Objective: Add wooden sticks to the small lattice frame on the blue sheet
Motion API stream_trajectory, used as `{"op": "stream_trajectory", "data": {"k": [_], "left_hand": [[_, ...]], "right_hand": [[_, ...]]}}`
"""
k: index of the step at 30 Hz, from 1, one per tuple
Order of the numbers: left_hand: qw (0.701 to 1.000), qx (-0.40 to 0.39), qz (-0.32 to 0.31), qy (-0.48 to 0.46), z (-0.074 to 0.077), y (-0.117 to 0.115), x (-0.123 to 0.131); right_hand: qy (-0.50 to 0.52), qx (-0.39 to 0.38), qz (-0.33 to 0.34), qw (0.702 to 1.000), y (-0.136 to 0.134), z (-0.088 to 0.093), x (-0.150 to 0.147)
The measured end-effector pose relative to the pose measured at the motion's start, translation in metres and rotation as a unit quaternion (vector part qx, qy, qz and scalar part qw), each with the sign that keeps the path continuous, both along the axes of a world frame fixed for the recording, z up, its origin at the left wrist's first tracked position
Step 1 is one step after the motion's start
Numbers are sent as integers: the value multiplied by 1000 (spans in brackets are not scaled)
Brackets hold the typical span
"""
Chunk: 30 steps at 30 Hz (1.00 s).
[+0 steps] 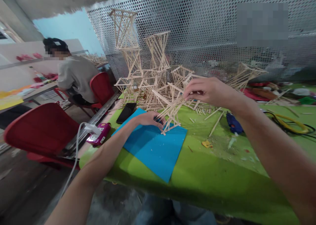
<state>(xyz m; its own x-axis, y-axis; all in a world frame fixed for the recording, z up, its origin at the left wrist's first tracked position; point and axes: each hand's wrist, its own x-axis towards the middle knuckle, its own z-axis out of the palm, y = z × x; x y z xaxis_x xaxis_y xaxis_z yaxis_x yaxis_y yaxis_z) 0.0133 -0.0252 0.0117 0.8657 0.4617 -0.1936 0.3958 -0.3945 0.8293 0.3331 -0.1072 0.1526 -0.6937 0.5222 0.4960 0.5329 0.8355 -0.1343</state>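
A twisted frame of thin wooden sticks [170, 110] stands tilted on a blue sheet [153, 146] on the green table [212, 175]. My left hand [148, 118] rests on the blue sheet and grips the frame's lower end. My right hand [209, 91] pinches the upper sticks of the same frame from above. Behind it rise several finished stick towers [138, 57], stacked against a perforated metal panel [197, 27].
A black phone [126, 112] lies left of the blue sheet. A blue glue gun [233, 123], loose sticks [216, 121] and a yellow cable [291, 123] lie to the right. A power strip [98, 134] sits at the table's left edge. Red chairs [41, 129] and a seated person [74, 75] are at the left.
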Motion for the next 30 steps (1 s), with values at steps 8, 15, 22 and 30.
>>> {"op": "stream_trajectory", "data": {"k": [8,15,22,30], "left_hand": [[999,47,-17,3,5,-1,-2],[997,64,-25,38,10,0,-6],[996,73,-32,31,15,-3,-7],[998,45,-23,42,12,2,-7]], "right_hand": [[-4,-23,-38,999,6,-1,11],[-18,3,-19,1000,9,-3,12],[-29,-2,-19,999,7,-1,9],[-38,-13,-25,999,3,1,9]]}}
